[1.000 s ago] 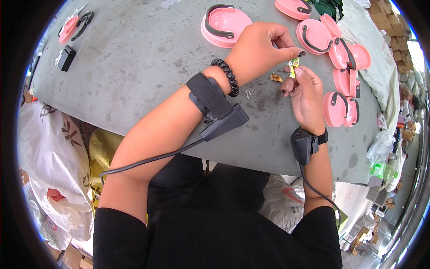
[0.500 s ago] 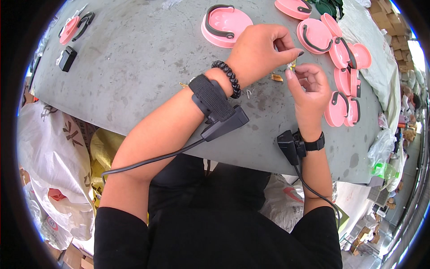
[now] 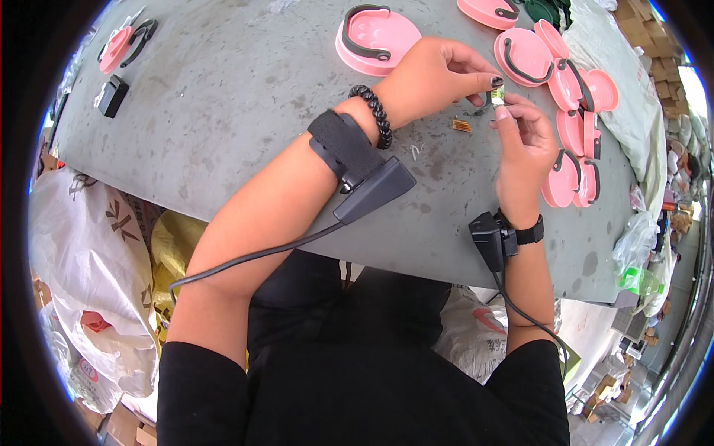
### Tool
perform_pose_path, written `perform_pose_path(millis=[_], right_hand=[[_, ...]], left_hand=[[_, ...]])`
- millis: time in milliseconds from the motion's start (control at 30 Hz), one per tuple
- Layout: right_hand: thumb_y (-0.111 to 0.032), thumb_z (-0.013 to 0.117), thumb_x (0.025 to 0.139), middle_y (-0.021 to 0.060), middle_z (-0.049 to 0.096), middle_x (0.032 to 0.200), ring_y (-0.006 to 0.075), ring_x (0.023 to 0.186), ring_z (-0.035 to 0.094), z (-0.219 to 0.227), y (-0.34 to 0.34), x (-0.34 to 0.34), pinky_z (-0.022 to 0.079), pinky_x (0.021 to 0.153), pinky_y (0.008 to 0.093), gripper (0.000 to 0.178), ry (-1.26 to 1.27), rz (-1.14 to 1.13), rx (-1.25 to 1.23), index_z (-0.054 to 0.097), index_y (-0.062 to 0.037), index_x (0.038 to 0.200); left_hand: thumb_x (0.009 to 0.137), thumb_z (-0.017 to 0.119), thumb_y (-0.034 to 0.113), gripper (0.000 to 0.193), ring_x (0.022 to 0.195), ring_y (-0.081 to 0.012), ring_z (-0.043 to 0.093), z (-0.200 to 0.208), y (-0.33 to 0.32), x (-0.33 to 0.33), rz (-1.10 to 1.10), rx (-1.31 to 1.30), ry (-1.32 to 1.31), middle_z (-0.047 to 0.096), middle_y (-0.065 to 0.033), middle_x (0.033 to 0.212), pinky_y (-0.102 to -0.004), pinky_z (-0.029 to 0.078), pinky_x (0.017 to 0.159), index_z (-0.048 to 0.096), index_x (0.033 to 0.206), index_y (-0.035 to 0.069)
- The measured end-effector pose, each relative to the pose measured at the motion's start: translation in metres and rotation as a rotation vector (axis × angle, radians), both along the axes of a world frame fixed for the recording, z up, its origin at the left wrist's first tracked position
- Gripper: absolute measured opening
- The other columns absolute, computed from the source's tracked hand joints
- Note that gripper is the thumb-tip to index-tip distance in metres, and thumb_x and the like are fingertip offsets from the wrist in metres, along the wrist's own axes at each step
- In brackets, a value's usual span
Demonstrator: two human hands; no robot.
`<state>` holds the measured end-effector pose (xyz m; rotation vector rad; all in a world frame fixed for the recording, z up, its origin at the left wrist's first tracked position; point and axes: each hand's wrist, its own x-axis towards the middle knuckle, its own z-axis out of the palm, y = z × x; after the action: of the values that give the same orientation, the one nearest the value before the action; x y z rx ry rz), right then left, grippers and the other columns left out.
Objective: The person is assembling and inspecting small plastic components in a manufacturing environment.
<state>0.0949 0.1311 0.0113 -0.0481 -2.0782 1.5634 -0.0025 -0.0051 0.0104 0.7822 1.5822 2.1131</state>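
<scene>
My left hand (image 3: 435,78) reaches across the table, thumb and fingertips pinched on a small white piece with green and yellow marks (image 3: 498,95). From below, my right hand (image 3: 528,145) pinches the same piece between thumb and forefinger. It is too small to tell its kind. A thin dark strip (image 3: 485,102) shows beside it, under my left fingers. Just below the hands lies a small gold-coloured piece (image 3: 462,125) with a ribbed look. A pink oval lid (image 3: 394,37) with a dark grey swing handle rests beyond my left wrist.
Several pink lids with dark handles (image 3: 524,56) crowd the grey table's (image 3: 245,97) right side. At the far left are another pink piece (image 3: 115,50) and a black block (image 3: 112,97). A bent white scrap (image 3: 416,152) lies near my left wrist. White sacks (image 3: 85,245) stand at left.
My right hand has shifted slightly right, and my left fingers have moved a little too. The small piece is now turned so that its green and white face shows more.
</scene>
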Motion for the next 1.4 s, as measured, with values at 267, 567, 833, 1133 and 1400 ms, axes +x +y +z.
perform_pose_path(millis=[267,567,833,1133,1400], right_hand=[[-0.001,0.059,0.083,0.0141,0.063,0.096,0.0144,0.082,0.060,0.005,-0.003,0.001,0.049,0.075,0.0264,0.008,-0.078,0.042,-0.169,0.055,0.0034,0.087],[-0.002,0.054,0.085,0.0148,0.062,0.092,0.0200,0.081,0.063,0.001,0.013,-0.001,0.052,0.072,0.0311,0.005,-0.108,0.209,-0.416,0.052,-0.0007,0.089],[-0.004,0.055,0.086,0.0104,0.061,0.089,0.0184,0.074,0.061,0.007,0.010,-0.001,0.052,0.068,0.0311,0.013,-0.120,0.267,-0.551,0.053,0.0007,0.098],[-0.012,0.057,0.087,0.0063,0.059,0.087,0.0115,0.077,0.057,0.004,0.012,0.005,0.047,0.069,0.0259,0.016,-0.156,0.099,-0.094,0.056,0.0024,0.094],[-0.012,0.053,0.089,0.0027,0.054,0.080,0.0085,0.072,0.052,0.003,0.013,0.002,0.044,0.065,0.0221,0.012,-0.152,0.061,-0.174,0.053,-0.0007,0.088]], left_hand=[[0.083,0.065,0.014,0.017,0.077,-0.0090,0.062,-0.004,-0.003,-0.008,-0.042,-0.032,0.058,0.067,-0.0060,0.085,-0.0217,0.049,0.068,0.065,0.092,-0.001],[0.084,0.064,0.012,0.015,0.074,-0.0106,0.062,-0.001,-0.005,-0.009,-0.173,0.042,-0.049,0.066,-0.0062,0.083,-0.0239,0.051,0.071,0.065,0.090,-0.001],[0.085,0.062,0.012,0.017,0.077,-0.0103,0.061,0.000,-0.005,-0.008,-0.216,0.048,-0.090,0.066,-0.0063,0.088,-0.0243,0.050,0.073,0.063,0.096,-0.001],[0.078,0.065,0.010,0.016,0.075,-0.0087,0.060,-0.003,-0.002,-0.007,-0.073,-0.146,0.056,0.066,-0.0048,0.082,-0.0244,0.050,0.067,0.066,0.091,0.000],[0.083,0.062,0.006,0.007,0.075,-0.0076,0.059,-0.007,0.002,-0.001,-0.125,-0.037,-0.016,0.065,-0.0037,0.079,-0.0248,0.050,0.067,0.063,0.085,0.000]])
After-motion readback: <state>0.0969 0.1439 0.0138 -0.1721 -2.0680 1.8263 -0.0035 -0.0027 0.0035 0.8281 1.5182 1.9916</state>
